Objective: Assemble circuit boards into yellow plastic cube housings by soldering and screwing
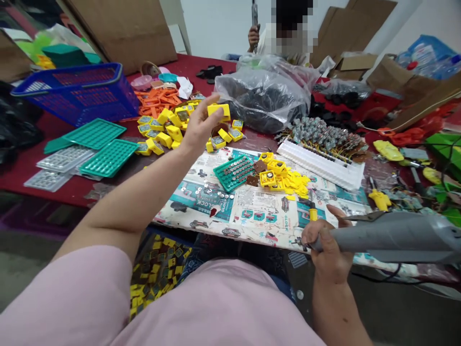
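Note:
My left hand [201,125] reaches out over the heap of yellow cases [169,127], thumb and fingers around one yellow case [224,112]. Close to my body on the right, my right hand [329,247] is wrapped around the front end of a grey electric screwdriver [392,236], which points left. Between the hands, a green tray [234,172] holds rows of small round silvery parts. Opened yellow cases [268,178] and small yellow pieces [297,182] lie beside it on the printed cardboard [252,221].
A blue basket [82,96] and green trays [108,156] stand at left, near orange pieces [158,101]. Behind are a plastic bag of black parts [262,101] and a person's hand [254,37]. A white rack [320,166] with wired parts lies right. Many yellow cases [158,269] lie below the table.

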Demonstrator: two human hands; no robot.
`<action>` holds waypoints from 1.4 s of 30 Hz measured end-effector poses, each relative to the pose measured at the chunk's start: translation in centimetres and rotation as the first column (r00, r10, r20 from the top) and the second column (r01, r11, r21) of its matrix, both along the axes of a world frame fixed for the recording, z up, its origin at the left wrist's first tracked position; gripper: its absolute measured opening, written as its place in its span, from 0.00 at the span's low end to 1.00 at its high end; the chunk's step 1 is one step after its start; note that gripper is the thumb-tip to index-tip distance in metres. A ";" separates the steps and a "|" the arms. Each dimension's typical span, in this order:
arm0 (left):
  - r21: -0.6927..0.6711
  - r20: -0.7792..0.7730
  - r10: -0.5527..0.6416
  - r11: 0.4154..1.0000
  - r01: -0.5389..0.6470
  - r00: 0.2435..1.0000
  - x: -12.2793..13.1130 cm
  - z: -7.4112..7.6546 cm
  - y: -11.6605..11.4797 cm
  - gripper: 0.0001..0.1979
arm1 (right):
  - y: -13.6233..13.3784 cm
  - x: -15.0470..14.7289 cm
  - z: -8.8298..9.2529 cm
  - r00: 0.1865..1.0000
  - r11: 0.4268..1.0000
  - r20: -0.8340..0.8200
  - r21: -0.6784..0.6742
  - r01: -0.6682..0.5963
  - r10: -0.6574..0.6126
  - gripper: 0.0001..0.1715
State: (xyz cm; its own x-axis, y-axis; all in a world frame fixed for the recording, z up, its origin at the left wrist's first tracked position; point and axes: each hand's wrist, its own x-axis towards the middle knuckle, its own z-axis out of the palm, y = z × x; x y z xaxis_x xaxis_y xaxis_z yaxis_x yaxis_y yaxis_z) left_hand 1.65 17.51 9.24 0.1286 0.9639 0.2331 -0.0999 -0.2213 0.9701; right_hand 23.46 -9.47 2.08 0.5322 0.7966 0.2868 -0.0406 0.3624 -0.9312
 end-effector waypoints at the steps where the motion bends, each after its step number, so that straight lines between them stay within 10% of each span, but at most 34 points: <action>1: -0.075 0.097 -0.020 0.997 0.027 0.995 0.0 0.3 -1.8 0.20 | 0.2 0.0 0.0 1.000 1.000 0.001 0.012 -0.011 0.011 0.28; 3: -0.306 0.246 -0.066 0.941 0.142 0.967 0.3 0.1 -5.4 0.22 | 0.4 -0.1 0.1 1.000 0.999 0.005 0.038 -0.026 0.026 0.26; 6: -0.645 0.379 -0.127 0.674 0.361 0.916 0.9 -1.4 -9.9 0.25 | 0.5 -0.4 0.3 1.000 0.998 0.007 0.057 -0.024 0.023 0.25; 8: -0.754 0.454 -0.098 0.488 0.440 0.886 1.3 -2.8 -12.1 0.24 | 0.3 -0.6 0.4 1.000 0.999 0.017 0.052 -0.004 0.003 0.26; 11: -0.789 0.534 0.007 0.362 0.496 0.845 2.2 -4.7 -14.4 0.23 | -0.1 -0.7 0.5 0.998 0.999 0.050 0.023 0.042 -0.043 0.28; 34: -0.674 0.605 -0.310 0.291 0.679 0.734 1.7 -7.1 -17.4 0.34 | -0.8 -0.8 0.3 0.993 0.998 0.100 0.016 0.068 -0.069 0.26; 42: -0.745 0.394 -0.421 0.375 0.552 0.817 1.1 -7.4 -17.0 0.40 | -1.0 -0.7 0.5 0.987 0.994 0.130 -0.035 0.100 -0.095 0.29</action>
